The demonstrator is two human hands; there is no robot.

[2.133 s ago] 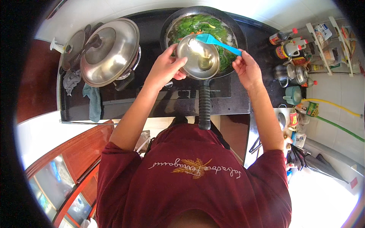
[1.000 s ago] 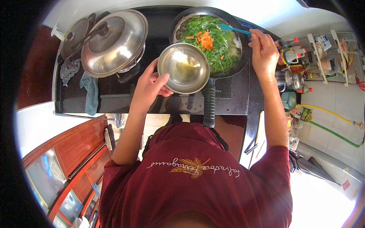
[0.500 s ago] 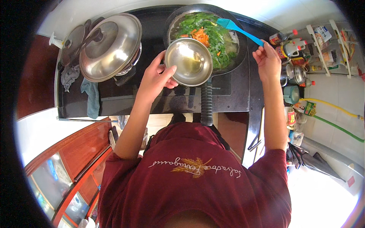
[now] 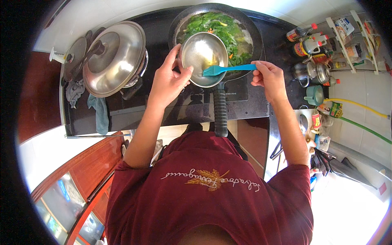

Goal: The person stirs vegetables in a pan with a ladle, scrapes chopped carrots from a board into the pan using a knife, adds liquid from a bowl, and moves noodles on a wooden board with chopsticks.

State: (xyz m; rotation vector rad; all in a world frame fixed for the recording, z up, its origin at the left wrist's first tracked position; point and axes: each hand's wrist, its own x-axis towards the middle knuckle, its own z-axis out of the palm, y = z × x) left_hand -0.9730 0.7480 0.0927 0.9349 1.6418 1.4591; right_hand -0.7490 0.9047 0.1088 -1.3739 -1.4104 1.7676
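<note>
My left hand [image 4: 170, 79] is closed on the rim of a small steel bowl [image 4: 200, 47], tilted so that its inside shows. A little yellowish liquid lies in the bowl. Between the fingertips of my right hand [image 4: 269, 79] is the handle of a blue basting brush [image 4: 232, 69], its bristles down inside the bowl. Behind and partly under the bowl sits a dark frying pan [image 4: 258, 45] with a ribbed black handle toward me. Chopped green leaves [image 4: 234, 34] and a few orange shreds float in its liquid; the bowl hides part of them.
Left of the pan, a big steel lid [image 4: 126, 53] covers a pot on a burner. Grey cloths [image 4: 98, 114] hang over the counter's front edge. At the right stand bottles [image 4: 300, 32], a steel pot [image 4: 304, 72] and a green mug [image 4: 314, 96] by the tiled wall.
The brush has moved left and down from over the pan into the bowl, along with my right hand. The bowl has risen slightly and now hides most of the orange shreds.
</note>
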